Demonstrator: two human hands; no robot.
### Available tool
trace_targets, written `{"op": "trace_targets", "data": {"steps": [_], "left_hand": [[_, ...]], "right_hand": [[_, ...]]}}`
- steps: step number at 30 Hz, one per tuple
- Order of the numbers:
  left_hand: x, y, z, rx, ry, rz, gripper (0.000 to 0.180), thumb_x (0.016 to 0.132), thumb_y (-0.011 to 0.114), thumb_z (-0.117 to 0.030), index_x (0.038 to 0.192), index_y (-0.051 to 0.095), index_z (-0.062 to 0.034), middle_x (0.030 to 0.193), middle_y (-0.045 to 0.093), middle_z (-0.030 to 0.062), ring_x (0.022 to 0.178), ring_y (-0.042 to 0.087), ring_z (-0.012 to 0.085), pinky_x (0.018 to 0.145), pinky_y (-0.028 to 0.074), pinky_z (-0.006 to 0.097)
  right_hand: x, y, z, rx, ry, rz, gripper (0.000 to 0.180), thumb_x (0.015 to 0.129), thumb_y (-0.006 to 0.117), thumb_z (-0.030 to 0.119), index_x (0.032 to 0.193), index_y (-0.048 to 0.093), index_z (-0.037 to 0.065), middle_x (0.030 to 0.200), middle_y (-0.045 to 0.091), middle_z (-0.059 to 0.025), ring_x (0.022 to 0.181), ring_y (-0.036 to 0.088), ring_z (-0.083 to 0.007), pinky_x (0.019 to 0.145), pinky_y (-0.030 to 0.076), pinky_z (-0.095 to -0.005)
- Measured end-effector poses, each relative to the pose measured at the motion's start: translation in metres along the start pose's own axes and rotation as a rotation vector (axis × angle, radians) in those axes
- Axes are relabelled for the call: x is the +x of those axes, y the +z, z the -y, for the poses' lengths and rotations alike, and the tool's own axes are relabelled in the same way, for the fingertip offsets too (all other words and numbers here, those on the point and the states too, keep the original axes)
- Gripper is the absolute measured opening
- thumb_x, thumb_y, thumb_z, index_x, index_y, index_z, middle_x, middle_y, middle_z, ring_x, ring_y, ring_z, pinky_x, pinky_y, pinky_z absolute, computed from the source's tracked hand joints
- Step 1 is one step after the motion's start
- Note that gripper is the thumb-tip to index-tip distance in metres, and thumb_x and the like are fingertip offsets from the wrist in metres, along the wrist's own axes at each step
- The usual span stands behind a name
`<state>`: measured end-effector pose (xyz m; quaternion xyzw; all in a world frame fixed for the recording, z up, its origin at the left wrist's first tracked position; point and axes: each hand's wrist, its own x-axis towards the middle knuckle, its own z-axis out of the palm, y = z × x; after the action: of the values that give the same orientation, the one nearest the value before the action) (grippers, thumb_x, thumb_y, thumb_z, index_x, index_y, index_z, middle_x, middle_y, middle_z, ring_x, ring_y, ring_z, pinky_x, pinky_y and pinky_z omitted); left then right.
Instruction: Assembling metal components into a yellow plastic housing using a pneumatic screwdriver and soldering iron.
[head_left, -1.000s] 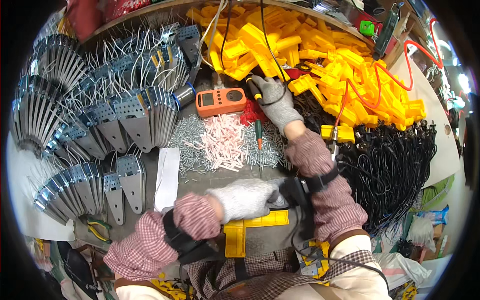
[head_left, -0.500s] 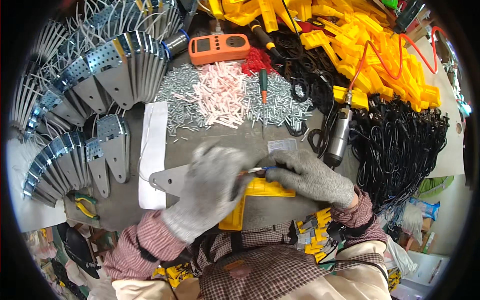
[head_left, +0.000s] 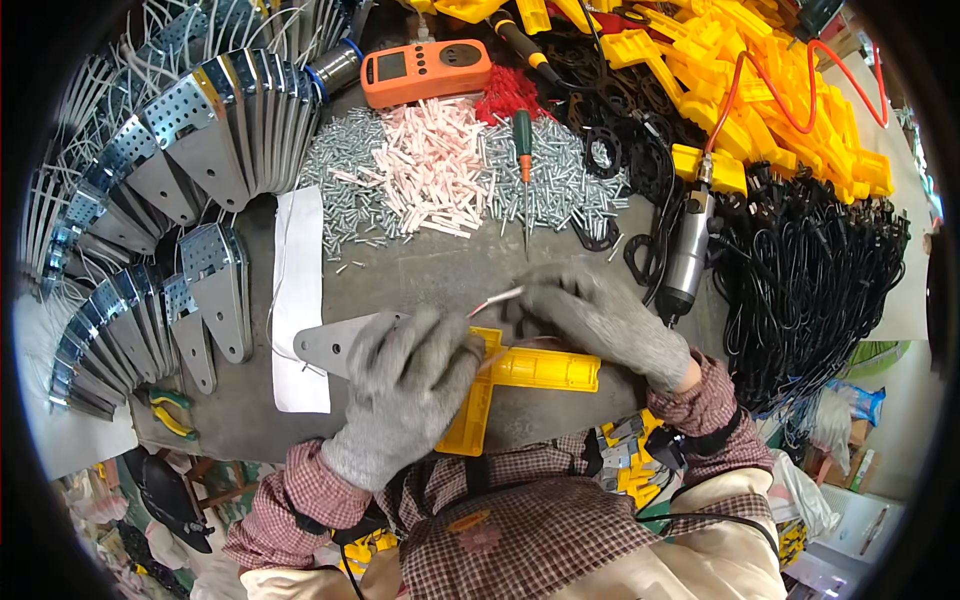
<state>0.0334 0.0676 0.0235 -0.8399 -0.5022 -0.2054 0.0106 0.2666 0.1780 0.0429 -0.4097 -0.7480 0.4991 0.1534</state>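
Both my hands wear grey knit gloves. My left hand (head_left: 405, 390), fingers curled, is over the grey metal plate (head_left: 322, 346) with holes and the left part of a yellow plastic housing (head_left: 545, 369). What its fingers hold is hidden. My right hand (head_left: 605, 325) is above the housing's right part, pinching a thin wire (head_left: 497, 298) with a white length and a pinkish end pointing toward my left hand. Another thin brownish strand crosses over the housing between the hands. Left of the plate lies a white paper strip (head_left: 300, 300).
Piles of screws (head_left: 345, 180) and pink sleeves (head_left: 430, 165) lie ahead, beside a screwdriver (head_left: 525, 150) and an orange meter (head_left: 426, 72). An air screwdriver (head_left: 688, 255), black cables (head_left: 810, 290) and yellow housings (head_left: 740, 90) are right; metal brackets (head_left: 215, 160) left, near pliers (head_left: 172, 412).
My left hand has moved down toward me and no longer blurs. My right hand has shifted slightly up and left, and the white wire now angles upward. The blue piece at its fingertips is out of sight.
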Motion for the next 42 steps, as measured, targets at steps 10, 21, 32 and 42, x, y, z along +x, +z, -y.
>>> {"op": "trace_targets", "data": {"steps": [10,21,32,42], "left_hand": [[0.023,-0.011,-0.007,-0.285,-0.080,0.125,0.031,0.062,0.073,-0.001,0.091,0.065,-0.0084,0.100,0.064,0.0090,0.110,0.058,0.0327,0.111,0.031,0.060],[0.029,-0.002,-0.004,-0.208,-0.003,0.169,0.031,0.069,0.077,-0.004,0.098,0.067,-0.0093,0.101,0.066,0.0082,0.111,0.059,0.0310,0.112,0.033,0.056],[-0.002,-0.010,0.019,-0.120,-0.072,0.095,0.033,0.080,0.077,-0.026,0.107,0.067,-0.0112,0.116,0.071,0.0062,0.108,0.062,0.0277,0.113,0.031,0.058],[-0.013,0.012,0.011,-0.100,-0.083,-0.015,0.044,0.079,0.077,-0.043,0.108,0.073,-0.0111,0.112,0.067,0.0038,0.107,0.059,0.0249,0.108,0.038,0.053]], "right_hand": [[0.013,0.022,-0.036,-0.538,-0.337,-0.184,0.027,0.095,0.059,0.026,0.111,0.065,0.005,0.089,0.065,-0.0225,0.081,0.064,-0.0410,0.068,0.051,-0.0514],[0.014,0.023,-0.036,-0.591,-0.484,-0.239,0.021,0.096,0.058,0.021,0.105,0.065,0.003,0.092,0.067,-0.0151,0.082,0.067,-0.0356,0.068,0.054,-0.0442],[0.130,-0.041,0.026,-1.006,0.029,-0.519,0.028,0.086,0.068,0.015,0.110,0.059,0.004,0.086,0.073,-0.0126,0.077,0.076,-0.0265,0.058,0.058,-0.0361],[0.002,0.005,0.061,-0.005,-0.277,-0.392,0.012,0.087,0.073,0.002,0.097,0.067,-0.001,0.093,0.067,-0.0146,0.085,0.066,-0.0286,0.076,0.053,-0.0364]]}}
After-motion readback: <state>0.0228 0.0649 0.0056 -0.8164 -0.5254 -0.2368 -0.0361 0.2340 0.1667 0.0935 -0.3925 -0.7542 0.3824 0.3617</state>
